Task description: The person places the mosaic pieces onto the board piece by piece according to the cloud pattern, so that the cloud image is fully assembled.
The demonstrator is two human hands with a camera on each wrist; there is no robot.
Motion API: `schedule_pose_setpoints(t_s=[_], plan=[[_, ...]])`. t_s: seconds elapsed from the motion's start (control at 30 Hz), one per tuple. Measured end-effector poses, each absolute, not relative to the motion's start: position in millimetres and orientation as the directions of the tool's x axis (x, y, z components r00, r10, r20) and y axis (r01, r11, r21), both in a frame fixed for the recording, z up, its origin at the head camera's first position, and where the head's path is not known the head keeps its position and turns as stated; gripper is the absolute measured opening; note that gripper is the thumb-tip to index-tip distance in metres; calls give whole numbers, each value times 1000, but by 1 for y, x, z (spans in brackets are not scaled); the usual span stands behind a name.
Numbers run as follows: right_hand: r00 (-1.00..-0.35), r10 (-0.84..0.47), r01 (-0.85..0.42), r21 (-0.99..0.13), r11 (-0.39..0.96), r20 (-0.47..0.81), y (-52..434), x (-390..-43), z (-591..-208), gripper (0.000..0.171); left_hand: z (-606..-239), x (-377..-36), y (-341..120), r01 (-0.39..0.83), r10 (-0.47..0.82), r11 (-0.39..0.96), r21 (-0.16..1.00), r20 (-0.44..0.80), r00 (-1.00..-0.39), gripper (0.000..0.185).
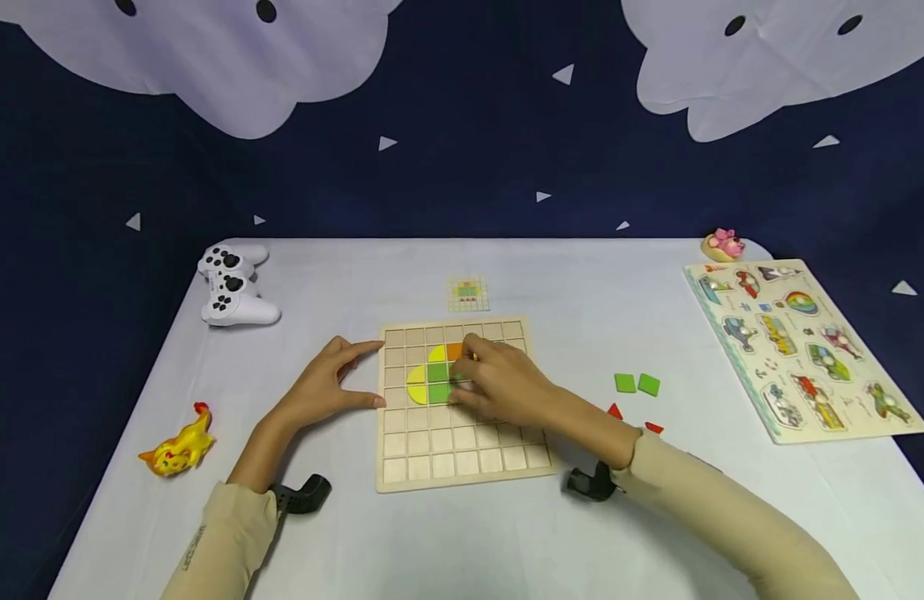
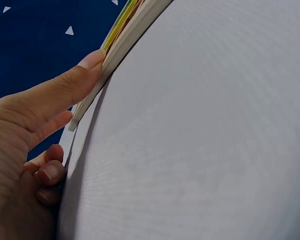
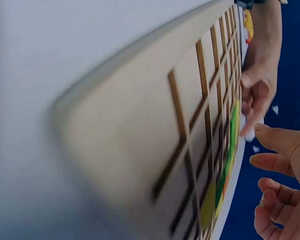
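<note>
At the far left of the white surface (image 1: 342,550) lies a yellow toy (image 1: 178,450), with a white game controller (image 1: 232,287) beyond it. Next, the left hand (image 1: 322,383) has its thumb and forefinger spread wide, their tips touching the left edge of the gridded wooden board (image 1: 418,446); it does not close around it. The board lies flat between the two hands. Within its grid, yellow pieces (image 1: 416,386), green squares (image 1: 437,372) and an orange piece (image 1: 454,352) sit together, right beneath and to the left of the right hand's fingertips. A small pattern card (image 1: 467,293) lies just past the board's far edge. The right hand (image 1: 506,383) reaches over the board, fingers loosely bent; the right wrist view shows thumb and forefinger slightly apart, with nothing visible between them. Farther right are red pieces (image 1: 615,412), two loose green tiles (image 1: 625,383), a pink figurine (image 1: 726,244) and a picture puzzle (image 1: 795,346).
</note>
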State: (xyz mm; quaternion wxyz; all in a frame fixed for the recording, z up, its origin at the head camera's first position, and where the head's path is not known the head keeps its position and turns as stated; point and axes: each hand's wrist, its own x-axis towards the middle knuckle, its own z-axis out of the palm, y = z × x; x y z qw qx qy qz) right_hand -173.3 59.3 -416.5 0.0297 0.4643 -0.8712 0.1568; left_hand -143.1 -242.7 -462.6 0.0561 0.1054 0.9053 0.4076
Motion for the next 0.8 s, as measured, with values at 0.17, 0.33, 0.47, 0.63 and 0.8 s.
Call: schedule_pose_setpoints(t_s=[0.17,0.33,0.47,0.63,0.8], plan=[[-610,-758,-791,-234,565,230,99,-173,-412,26,-463,-142,-243,129,225,654,745,-29,-974,87],[-682,-712,-730,-215,648,167,145,-174,-411,28,-463,-141,-244,122,222,664,738,-38,-974,88],[-717,-677,-696,-197,690,164,179,-174,-414,31,-463,-140,-245,125,218,664,737,-31,-975,88],[-753,-619,-656,-190,730,223,219,-171,-419,30,-463,-140,-244,138,234,658,740,-28,-972,87],[-790,-561,-608,-200,768,246,246,-166,-421,29,-462,-141,-242,144,242,660,738,-27,-970,88]])
